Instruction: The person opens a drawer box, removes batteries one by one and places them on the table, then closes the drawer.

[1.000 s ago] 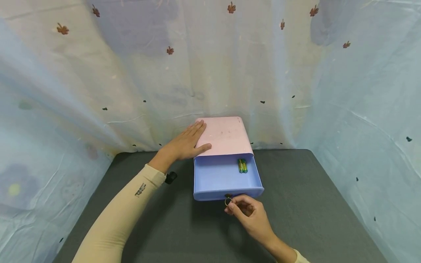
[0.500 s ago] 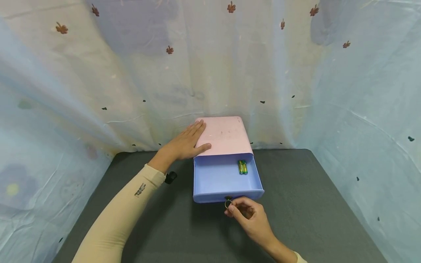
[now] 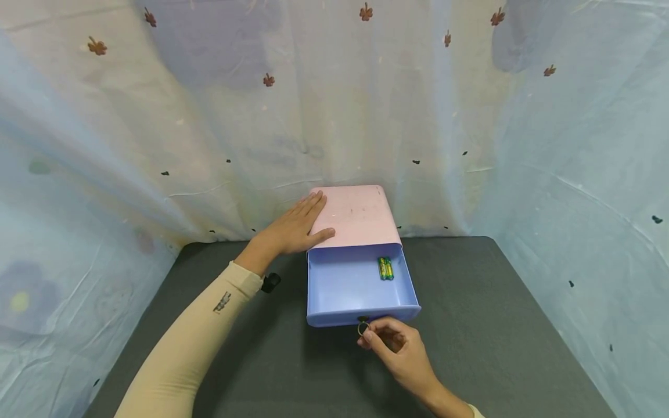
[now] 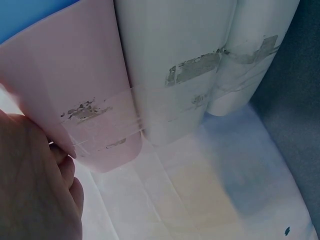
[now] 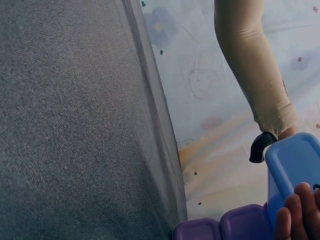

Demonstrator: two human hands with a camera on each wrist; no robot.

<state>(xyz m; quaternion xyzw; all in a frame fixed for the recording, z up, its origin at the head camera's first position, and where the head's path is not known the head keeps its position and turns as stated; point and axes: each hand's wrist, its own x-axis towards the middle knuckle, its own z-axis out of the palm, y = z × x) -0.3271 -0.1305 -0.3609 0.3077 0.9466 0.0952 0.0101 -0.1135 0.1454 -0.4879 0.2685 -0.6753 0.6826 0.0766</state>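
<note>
A small drawer unit with a pink casing point(image 3: 358, 215) stands at the back of the table. Its blue drawer point(image 3: 340, 284) is pulled well out, and two green-and-yellow batteries point(image 3: 385, 269) lie side by side inside at the right. My left hand point(image 3: 292, 229) rests on the casing's left top edge, fingers straight and thumb spread; in the left wrist view its fingertips touch the pink casing point(image 4: 75, 75). My right hand point(image 3: 399, 351) pinches the metal ring pull point(image 3: 363, 329) on the drawer front. From the right wrist, curled fingers point(image 5: 295, 215) show against the blue drawer front point(image 5: 295, 160).
Below the top drawer, the unit has purple drawer fronts point(image 5: 245, 222) and pale casings point(image 4: 175, 60) with worn tape marks. Dark grey cloth covers the table point(image 3: 496, 325). A patterned curtain point(image 3: 334, 116) hangs close behind the unit and along both sides.
The drawer has slid slightly farther out toward me, with the batteries in it and my right hand on the ring pull. My left hand has stayed on the casing.
</note>
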